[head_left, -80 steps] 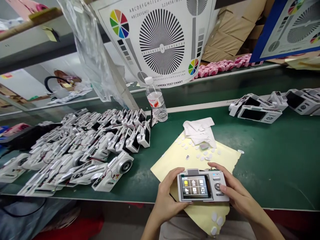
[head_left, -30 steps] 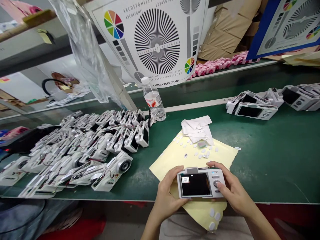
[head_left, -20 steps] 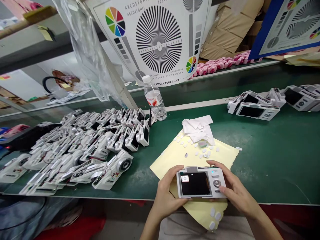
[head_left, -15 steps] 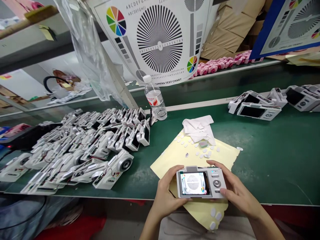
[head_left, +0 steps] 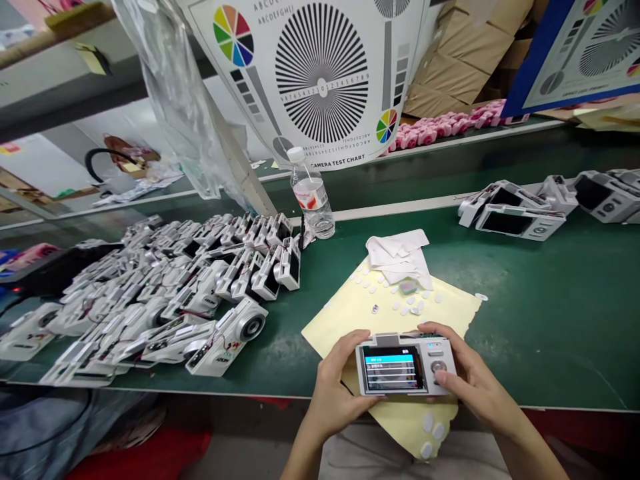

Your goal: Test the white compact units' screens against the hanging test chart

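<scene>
Both hands hold a silver digital camera (head_left: 407,365) above the bench's front edge, its lit screen facing me with a menu whose top row is blue. My left hand (head_left: 336,387) grips the left end, thumb below and fingers along the top. At the right end, my right hand (head_left: 473,373) has its thumb on the round control pad, with the index finger over the top edge. Beneath the camera lies a yellow paper sheet (head_left: 345,307) with small white oval pieces scattered over it. A crumpled white cloth (head_left: 400,253) rests on the sheet's far part.
Many partly assembled cameras (head_left: 170,287) crowd the green bench's left side. More cameras (head_left: 523,220) stand at the right back. A water bottle (head_left: 314,200) stands before a hanging camera test chart (head_left: 323,87). Pink items (head_left: 445,127) line the shelf behind.
The camera screen has switched from a live view of the chart to a menu. My right thumb has moved up from a lower button to the round pad.
</scene>
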`<state>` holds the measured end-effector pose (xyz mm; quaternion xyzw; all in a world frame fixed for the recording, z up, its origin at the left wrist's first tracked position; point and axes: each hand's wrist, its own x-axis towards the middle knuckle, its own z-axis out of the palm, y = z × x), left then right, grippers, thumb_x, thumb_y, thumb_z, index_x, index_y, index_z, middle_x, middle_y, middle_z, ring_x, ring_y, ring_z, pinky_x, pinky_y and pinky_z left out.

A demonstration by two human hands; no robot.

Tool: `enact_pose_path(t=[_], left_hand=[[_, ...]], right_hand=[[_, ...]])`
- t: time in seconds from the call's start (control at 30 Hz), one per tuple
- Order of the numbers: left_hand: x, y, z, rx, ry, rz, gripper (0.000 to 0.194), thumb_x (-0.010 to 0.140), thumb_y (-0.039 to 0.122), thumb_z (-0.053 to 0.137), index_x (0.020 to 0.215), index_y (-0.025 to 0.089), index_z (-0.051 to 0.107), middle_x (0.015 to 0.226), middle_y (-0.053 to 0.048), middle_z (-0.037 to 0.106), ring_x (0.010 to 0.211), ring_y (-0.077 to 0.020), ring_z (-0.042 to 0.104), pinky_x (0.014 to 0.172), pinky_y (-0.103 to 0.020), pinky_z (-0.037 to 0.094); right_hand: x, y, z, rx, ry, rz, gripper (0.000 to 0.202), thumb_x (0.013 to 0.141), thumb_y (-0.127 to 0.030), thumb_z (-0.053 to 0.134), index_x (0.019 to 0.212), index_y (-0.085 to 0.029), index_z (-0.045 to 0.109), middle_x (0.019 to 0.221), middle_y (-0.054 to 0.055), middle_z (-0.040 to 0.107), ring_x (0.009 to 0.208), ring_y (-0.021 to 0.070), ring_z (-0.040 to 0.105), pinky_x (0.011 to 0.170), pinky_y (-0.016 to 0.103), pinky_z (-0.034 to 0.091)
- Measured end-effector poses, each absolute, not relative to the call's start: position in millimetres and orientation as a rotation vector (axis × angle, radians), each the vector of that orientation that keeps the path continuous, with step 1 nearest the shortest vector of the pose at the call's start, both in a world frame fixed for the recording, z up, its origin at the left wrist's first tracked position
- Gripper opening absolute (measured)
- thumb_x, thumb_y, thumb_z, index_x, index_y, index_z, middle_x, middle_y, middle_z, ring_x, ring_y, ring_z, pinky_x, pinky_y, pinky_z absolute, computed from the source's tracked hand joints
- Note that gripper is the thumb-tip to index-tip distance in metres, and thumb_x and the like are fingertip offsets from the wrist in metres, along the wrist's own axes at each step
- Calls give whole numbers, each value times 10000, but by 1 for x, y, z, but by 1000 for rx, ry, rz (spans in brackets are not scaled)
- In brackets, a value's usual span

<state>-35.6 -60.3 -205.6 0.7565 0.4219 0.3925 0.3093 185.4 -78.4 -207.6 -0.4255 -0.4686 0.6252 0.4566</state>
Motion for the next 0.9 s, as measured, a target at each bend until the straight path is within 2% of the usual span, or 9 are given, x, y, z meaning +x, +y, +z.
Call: enact_pose_path(t=[0.2, 0.4, 0.6, 0.9], left_hand=[[-35, -60, -206, 1992, 1122, 1044, 611, 632, 371, 702, 1169, 217, 455, 1153, -98, 558, 1085, -263, 529, 906, -365, 460], [-34, -59, -206, 2047, 1092, 1075, 604, 645, 351, 698, 1177, 231, 438, 1152, -92, 562, 1086, -254, 532, 907, -357, 460], [-33, -60, -206, 2057, 1091, 1072, 604, 647, 342, 700, 1179, 238, 431, 1153, -87, 556, 1085, -249, 531, 907, -354, 459], [-33, -59, -205, 2075, 1124, 1041, 631, 635, 409, 705, 1176, 225, 437, 1145, -107, 559, 1075, -265, 538, 892, -375, 472]], right_hand=[[183, -79, -203, -1085, -1122, 1537, 492, 747, -384, 562, 1195, -251, 409, 1163, 99, 508, 857, 216, 588, 591, 267, 541], [180, -79, -201, -1116, -1081, 1585, 421, 789, -395, 504, 1170, -260, 386, 974, 69, 532, 657, 145, 544, 439, 203, 495], [179, -79, -201, -1165, -1125, 1505, 449, 775, -407, 509, 1181, -257, 388, 964, 62, 515, 647, 141, 529, 423, 194, 478], [173, -78, -198, -1245, -1136, 1430, 418, 759, -323, 514, 1149, -241, 389, 761, 11, 504, 506, 95, 448, 373, 177, 436]])
